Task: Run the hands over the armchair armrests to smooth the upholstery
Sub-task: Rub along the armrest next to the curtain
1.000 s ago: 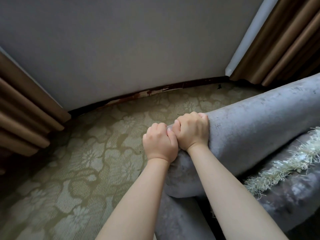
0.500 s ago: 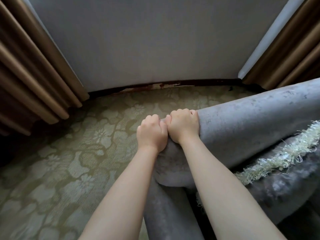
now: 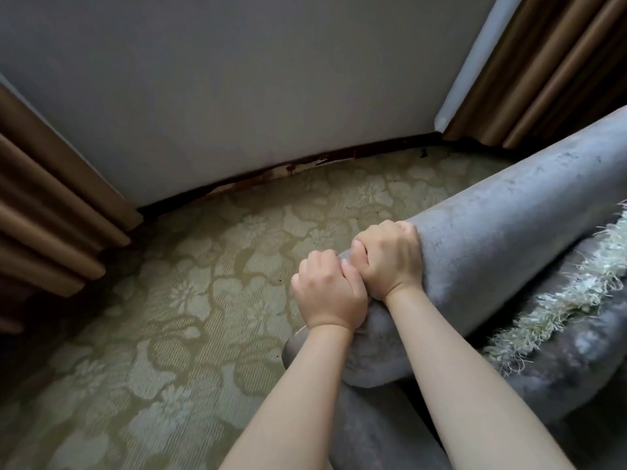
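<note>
Green flowered carpet (image 3: 169, 317) spreads wide below the grey wall (image 3: 237, 79). The left hand (image 3: 327, 293) and right hand (image 3: 390, 259) both curl tightly around the end of the rounded grey velvet armrest (image 3: 509, 225).

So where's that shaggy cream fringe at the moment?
In the head view the cream fringe lies at the right edge, running along the inner side of the grey armrest, to the right of the right hand gripping its front end.

Olive floral-patterned carpet (image 3: 169, 300), grey upholstered armchair (image 3: 509, 239) on it at right, dark speck (image 3: 423, 153) at its far edge
</note>
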{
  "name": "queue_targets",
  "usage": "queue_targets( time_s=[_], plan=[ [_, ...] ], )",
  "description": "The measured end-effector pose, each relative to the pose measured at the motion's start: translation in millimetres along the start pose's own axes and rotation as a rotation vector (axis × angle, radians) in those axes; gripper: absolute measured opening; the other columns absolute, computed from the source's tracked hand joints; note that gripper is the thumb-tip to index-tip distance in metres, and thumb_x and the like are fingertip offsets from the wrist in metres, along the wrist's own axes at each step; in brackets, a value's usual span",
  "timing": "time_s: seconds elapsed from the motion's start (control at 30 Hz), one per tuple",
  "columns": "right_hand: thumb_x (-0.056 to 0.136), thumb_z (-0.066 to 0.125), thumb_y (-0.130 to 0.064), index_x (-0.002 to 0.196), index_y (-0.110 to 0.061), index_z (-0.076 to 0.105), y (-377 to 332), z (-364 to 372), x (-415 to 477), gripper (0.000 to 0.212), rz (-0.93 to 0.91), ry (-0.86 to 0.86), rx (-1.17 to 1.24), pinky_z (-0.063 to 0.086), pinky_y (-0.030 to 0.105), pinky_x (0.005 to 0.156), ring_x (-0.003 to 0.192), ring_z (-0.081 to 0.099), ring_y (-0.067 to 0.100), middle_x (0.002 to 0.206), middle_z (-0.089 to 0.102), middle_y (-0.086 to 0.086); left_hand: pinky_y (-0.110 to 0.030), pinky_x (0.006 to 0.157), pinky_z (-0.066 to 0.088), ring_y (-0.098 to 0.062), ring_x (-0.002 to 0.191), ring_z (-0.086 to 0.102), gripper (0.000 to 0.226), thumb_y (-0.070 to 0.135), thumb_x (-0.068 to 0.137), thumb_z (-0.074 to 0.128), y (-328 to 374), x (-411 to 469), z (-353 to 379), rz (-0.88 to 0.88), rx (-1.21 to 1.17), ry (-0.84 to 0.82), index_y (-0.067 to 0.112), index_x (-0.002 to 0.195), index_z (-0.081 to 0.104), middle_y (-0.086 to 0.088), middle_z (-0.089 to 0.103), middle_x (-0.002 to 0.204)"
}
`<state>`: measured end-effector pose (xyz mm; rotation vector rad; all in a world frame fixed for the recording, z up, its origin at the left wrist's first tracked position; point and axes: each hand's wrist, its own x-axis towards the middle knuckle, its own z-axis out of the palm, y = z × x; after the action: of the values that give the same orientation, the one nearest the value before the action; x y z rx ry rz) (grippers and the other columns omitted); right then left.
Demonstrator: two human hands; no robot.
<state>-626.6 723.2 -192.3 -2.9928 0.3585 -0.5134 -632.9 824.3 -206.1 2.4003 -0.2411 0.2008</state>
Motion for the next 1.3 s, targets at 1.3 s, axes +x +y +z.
queue_targets(
  time_s=[1.3],
  plan=[
    [0.075,0.013,-0.037,0.071,-0.013,0.064,-8,-6,-26,0.057,-0.074,-0.073,0.028,0.027,0.036,0.080,0.079,0.051,0.026,0.077,0.065,0.005,-0.041,0.073,0.039,-0.032,0.083,0.052,0.059,0.042,0.078,0.017,-4,-31,-8,-0.092,0.003,0.084,0.005,0.081,0.062,-0.012,0.061,0.086]
  ],
)
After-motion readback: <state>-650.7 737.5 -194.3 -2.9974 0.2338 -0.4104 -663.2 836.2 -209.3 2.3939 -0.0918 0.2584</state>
